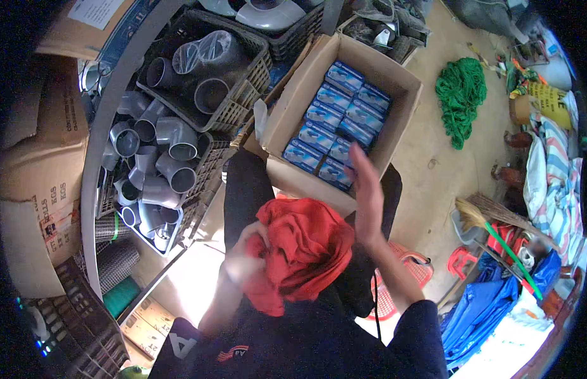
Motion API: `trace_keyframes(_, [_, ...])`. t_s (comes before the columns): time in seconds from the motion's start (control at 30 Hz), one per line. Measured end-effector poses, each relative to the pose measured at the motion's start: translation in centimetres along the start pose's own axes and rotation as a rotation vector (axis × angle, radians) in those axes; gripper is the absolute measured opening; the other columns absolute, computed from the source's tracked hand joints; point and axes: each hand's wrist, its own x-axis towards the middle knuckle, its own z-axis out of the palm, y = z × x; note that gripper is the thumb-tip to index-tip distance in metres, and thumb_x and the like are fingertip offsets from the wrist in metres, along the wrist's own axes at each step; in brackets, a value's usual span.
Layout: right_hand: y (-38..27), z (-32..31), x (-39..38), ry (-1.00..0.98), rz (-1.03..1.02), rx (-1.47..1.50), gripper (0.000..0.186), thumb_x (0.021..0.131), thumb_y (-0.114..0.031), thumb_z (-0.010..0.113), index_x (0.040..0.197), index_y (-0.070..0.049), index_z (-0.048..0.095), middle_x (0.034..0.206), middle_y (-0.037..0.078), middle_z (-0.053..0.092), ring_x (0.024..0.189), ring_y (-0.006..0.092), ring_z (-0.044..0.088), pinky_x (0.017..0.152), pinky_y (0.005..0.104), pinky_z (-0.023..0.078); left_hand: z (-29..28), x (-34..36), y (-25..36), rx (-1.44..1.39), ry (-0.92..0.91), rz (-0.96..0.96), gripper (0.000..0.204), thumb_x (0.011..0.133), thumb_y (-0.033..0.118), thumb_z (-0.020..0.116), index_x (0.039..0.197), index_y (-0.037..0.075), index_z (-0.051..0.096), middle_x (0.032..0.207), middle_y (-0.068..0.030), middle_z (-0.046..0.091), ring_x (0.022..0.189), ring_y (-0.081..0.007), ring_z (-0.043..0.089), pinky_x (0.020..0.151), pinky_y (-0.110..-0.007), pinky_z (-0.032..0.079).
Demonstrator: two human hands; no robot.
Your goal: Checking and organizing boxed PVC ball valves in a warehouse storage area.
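My left hand [246,259], blurred, grips a crumpled red cloth [306,240] at its left side, low in the middle of the view over my lap. My right hand [366,189] is raised to the right of the cloth, fingers extended, by the front right of an open cardboard box [398,120]. Several small blue-and-white boxes [328,110] lie packed in rows inside that box, just beyond the cloth and between my knees.
At left, plastic crates [236,110] hold grey pipe fittings [142,170], beside stacked cardboard cartons [41,170]. At right lie a green net [461,101], brooms [473,218], a blue tarp [477,309] and striped sacks [546,177]. A red plastic basket [407,271] stands behind my right arm.
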Motion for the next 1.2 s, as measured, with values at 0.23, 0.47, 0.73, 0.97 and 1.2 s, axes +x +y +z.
trace_keyframes(0.23, [-1.0,1.1,-10.0,0.085,-0.044,0.53,0.101,0.073,-0.079,0.042,0.145,-0.011,0.019,0.149,0.021,0.016,0.137,0.0385,0.019,0.109,0.0509,0.02,7.8,2.6,-0.4,-0.434,-0.063,-0.31,0.026,0.075,0.009,0.068,0.098,0.005,0.055,0.099,-0.0034,0.056,0.095,-0.0139,0.056,0.082,-0.028,0.045])
trace_keyframes(0.47, [-7.2,-0.5,-11.8,-0.286,-0.42,-0.389,0.073,0.062,-0.056,0.072,0.124,-0.021,0.056,0.135,0.022,0.04,0.127,0.0437,0.033,0.104,0.0563,0.025,9.3,1.5,-4.5,-0.474,-0.143,-0.348,0.046,0.084,0.014,0.065,0.124,0.005,0.045,0.115,-0.0064,0.054,0.104,-0.0152,0.056,0.087,-0.029,0.048])
trace_keyframes(0.73, [-9.0,0.6,-15.0,-0.472,-0.41,-0.777,0.077,0.057,-0.049,0.08,0.126,-0.028,0.053,0.141,0.02,0.028,0.126,0.0456,0.031,0.104,0.0589,0.024,10.4,-1.2,-5.5,-0.571,-0.088,-0.254,0.047,0.089,0.015,0.055,0.133,0.01,0.039,0.127,-0.0119,0.048,0.113,-0.0215,0.053,0.093,-0.035,0.047])
trace_keyframes(0.97, [-6.9,0.2,-17.2,-0.43,-0.421,-0.932,0.066,0.061,-0.022,0.075,0.124,-0.025,0.054,0.139,0.02,0.03,0.128,0.0441,0.03,0.104,0.0517,0.032,10.4,-2.9,-5.9,-0.742,-0.102,-0.501,0.043,0.091,0.02,0.05,0.131,0.007,0.041,0.124,-0.0111,0.051,0.113,-0.0194,0.053,0.095,-0.033,0.046])
trace_keyframes(1.2, [-7.1,-1.0,-17.2,-0.373,-0.484,-0.908,0.049,0.071,-0.016,0.065,0.118,-0.028,0.059,0.129,0.011,0.045,0.117,0.0331,0.044,0.096,0.0418,0.039,11.7,-1.9,-3.0,-0.394,-0.16,-0.44,0.04,0.09,0.026,0.048,0.122,0.001,0.049,0.115,-0.0105,0.058,0.106,-0.0199,0.057,0.094,-0.036,0.044])
